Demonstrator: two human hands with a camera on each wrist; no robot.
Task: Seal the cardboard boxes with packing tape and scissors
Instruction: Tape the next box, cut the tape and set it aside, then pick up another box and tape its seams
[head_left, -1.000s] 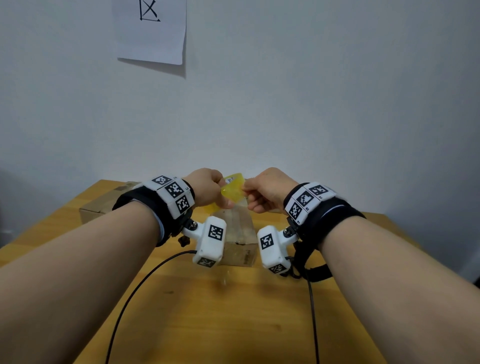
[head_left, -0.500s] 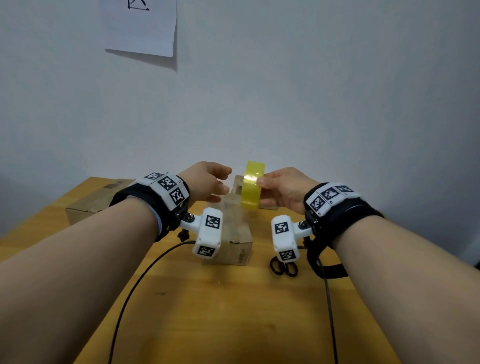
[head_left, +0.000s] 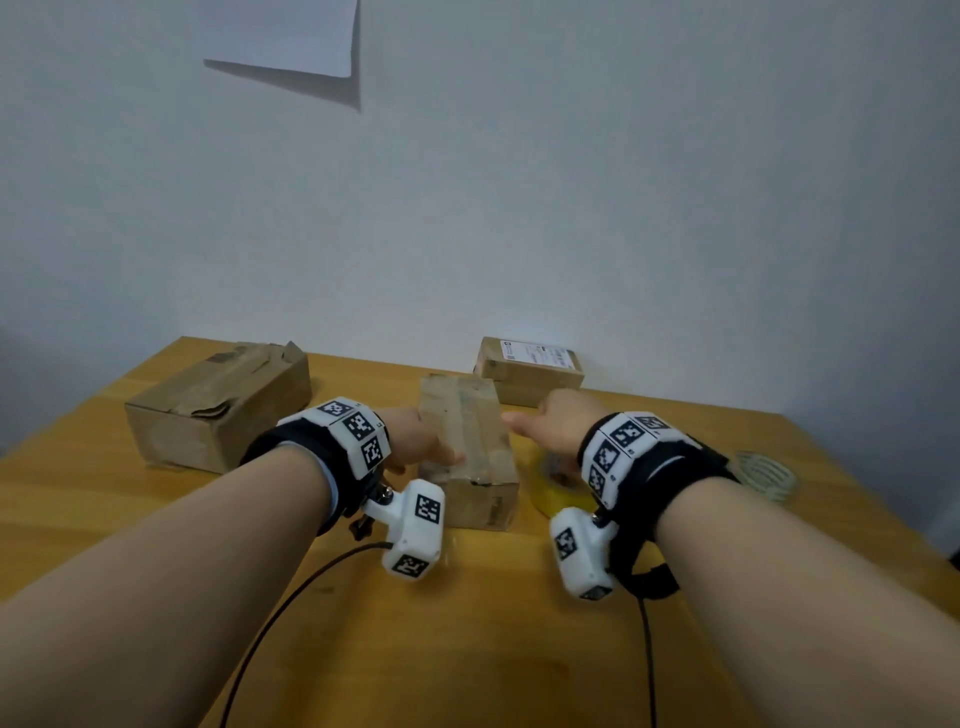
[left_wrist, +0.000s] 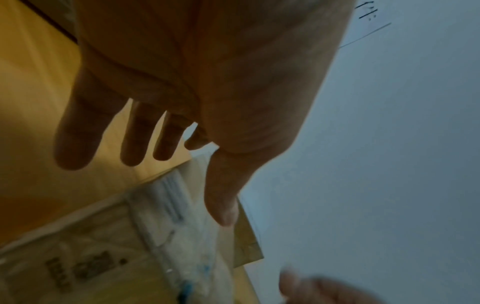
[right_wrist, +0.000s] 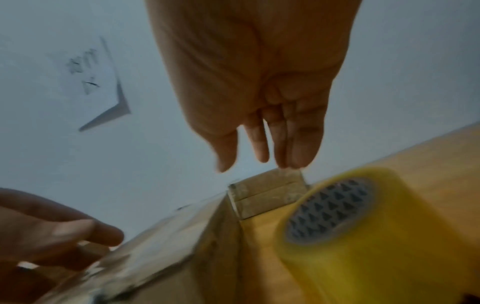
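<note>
- While both my hands flank the taped cardboard box (head_left: 467, 447) on the worktop (head_left: 467, 649), my left hand (head_left: 415, 441) touches its side and my right hand (head_left: 556, 421) hovers, holding nothing.
- Left wrist: fingers (left_wrist: 75, 139) straight, spread.
- Right wrist: fingers (right_wrist: 298, 144) loosely extended; yellow tape roll (right_wrist: 363, 236) lies just beside the box.

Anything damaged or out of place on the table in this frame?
Yes. The large box at the table's left has a torn, crumpled top, with ragged flaps sticking up at its far end. The middle box and the small labelled box behind it look intact.
</note>
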